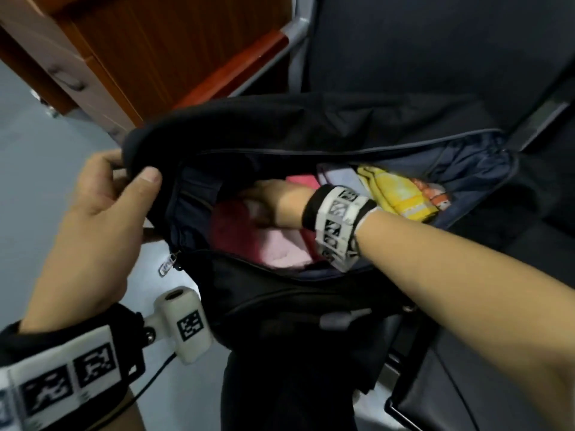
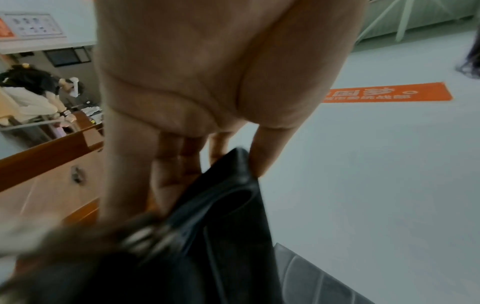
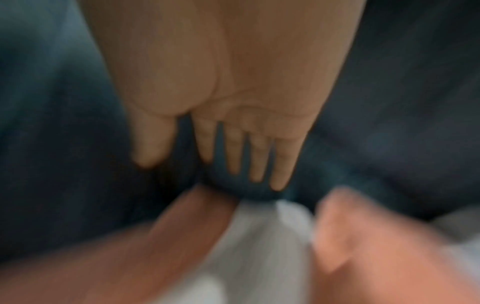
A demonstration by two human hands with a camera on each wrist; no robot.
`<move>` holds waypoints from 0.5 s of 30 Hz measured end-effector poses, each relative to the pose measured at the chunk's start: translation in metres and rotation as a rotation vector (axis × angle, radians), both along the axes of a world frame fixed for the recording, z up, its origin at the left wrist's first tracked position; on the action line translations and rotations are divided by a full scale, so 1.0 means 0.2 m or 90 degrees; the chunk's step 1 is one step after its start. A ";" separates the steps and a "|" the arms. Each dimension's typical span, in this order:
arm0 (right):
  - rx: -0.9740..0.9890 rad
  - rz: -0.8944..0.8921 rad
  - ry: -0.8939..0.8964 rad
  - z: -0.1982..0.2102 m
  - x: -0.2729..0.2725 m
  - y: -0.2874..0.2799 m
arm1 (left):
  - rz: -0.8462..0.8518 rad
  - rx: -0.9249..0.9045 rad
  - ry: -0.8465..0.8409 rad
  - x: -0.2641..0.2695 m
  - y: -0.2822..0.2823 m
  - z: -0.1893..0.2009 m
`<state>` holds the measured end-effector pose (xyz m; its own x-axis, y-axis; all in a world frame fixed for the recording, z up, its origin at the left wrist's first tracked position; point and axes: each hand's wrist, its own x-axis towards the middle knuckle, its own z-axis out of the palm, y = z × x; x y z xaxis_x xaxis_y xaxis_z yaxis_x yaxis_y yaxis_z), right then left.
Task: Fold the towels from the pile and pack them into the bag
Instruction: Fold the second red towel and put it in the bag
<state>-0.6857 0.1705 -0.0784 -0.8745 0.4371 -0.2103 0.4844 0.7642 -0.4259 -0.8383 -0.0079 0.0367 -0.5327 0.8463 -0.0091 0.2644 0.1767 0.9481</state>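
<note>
A black bag (image 1: 311,129) lies unzipped on a dark seat, its blue lining showing. My left hand (image 1: 124,181) pinches the bag's left rim (image 2: 233,170) between thumb and fingers and holds the mouth wide. My right hand (image 1: 267,200) reaches inside the bag, fingers straight (image 3: 233,152), over a folded pink and red towel (image 1: 249,241). The blurred right wrist view shows pink and white cloth (image 3: 259,242) just below the fingers. A yellow patterned towel (image 1: 401,194) lies in the right end of the bag.
A wooden cabinet with drawer handles (image 1: 62,76) stands at the left over a pale floor (image 1: 37,169). Dark padded seats (image 1: 435,51) with metal frames surround the bag. In the left wrist view, another person (image 2: 33,92) bends over far off, and an orange floor sign (image 2: 384,95) lies there.
</note>
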 end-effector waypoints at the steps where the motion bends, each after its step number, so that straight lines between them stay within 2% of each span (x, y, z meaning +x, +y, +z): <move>1: -0.018 -0.053 0.037 0.07 0.08 0.03 | 0.001 -0.003 0.012 0.03 0.00 0.01; 4: -0.058 -0.205 0.134 0.27 0.47 -0.02 | 0.026 -0.010 0.112 0.14 -0.02 0.07; 6: -0.068 -0.309 0.195 0.35 0.77 -0.15 | 0.022 0.007 0.251 0.28 -0.01 0.08; 8: -0.058 -0.391 0.239 0.37 1.09 -0.32 | -0.007 0.038 0.376 0.50 0.01 0.07; 9: -0.042 -0.424 0.248 0.39 1.27 -0.42 | -0.041 0.047 0.402 0.65 0.03 0.07; 15: -0.008 -0.702 0.211 0.39 2.38 -1.00 | -0.409 0.017 0.291 1.76 0.07 -0.10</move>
